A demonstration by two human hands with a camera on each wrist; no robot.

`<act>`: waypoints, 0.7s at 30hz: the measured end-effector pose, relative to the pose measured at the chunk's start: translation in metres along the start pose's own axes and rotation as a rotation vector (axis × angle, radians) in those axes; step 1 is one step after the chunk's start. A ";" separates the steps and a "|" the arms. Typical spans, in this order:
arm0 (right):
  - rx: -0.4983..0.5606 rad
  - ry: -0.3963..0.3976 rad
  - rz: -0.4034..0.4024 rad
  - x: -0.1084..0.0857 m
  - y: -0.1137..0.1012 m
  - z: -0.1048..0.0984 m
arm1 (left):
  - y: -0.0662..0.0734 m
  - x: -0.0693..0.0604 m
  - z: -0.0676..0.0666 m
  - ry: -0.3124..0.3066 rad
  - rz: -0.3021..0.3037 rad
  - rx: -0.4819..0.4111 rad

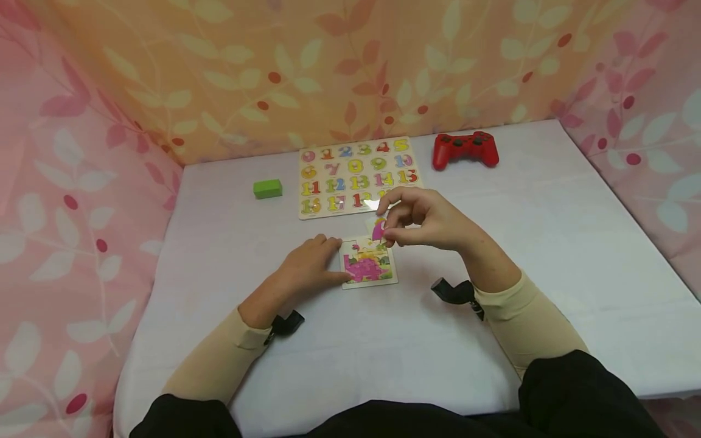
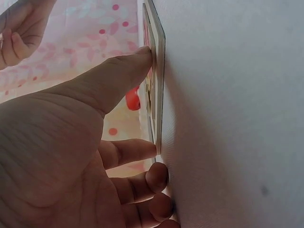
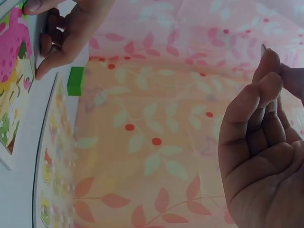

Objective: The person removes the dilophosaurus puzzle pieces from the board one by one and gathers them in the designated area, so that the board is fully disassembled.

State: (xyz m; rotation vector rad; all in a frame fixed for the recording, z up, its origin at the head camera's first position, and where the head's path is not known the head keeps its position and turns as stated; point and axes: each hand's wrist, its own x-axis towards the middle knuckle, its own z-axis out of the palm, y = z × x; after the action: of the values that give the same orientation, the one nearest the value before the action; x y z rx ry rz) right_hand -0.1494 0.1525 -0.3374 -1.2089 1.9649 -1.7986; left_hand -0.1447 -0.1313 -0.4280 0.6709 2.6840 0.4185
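Observation:
A small square jigsaw puzzle (image 1: 368, 263) with a pink dinosaur picture lies flat on the table. My left hand (image 1: 309, 264) rests beside it; the thumb (image 2: 135, 66) presses on the board's near left border and the index finger touches its far left corner. Above the puzzle's far edge, my right hand (image 1: 427, 219) pinches a small pink and white puzzle piece (image 1: 378, 230) between thumb and fingers. Only a thin edge of the piece (image 3: 263, 47) shows past the fingertips in the right wrist view.
A number board (image 1: 356, 176) with colourful numerals lies just behind the puzzle. A green block (image 1: 268, 189) sits to its left, and a red game controller (image 1: 465, 150) lies at the back right. Floral cloth (image 1: 350, 73) hangs along the back and sides of the white table (image 1: 219, 201).

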 end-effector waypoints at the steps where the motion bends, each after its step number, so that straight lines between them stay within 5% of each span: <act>1: -0.007 -0.002 -0.020 0.000 0.000 0.000 | 0.000 0.000 0.000 0.000 -0.003 -0.001; 12: -0.103 0.029 -0.178 -0.002 -0.002 0.004 | -0.002 0.000 0.004 -0.002 -0.010 -0.005; 21: -0.130 0.156 -0.046 0.001 0.003 -0.002 | -0.003 0.001 0.003 0.000 -0.004 -0.016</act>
State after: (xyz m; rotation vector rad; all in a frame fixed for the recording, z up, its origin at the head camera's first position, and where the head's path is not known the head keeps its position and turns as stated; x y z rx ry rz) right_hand -0.1523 0.1533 -0.3393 -1.1940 2.1876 -1.8640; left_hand -0.1459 -0.1329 -0.4322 0.6605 2.6792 0.4381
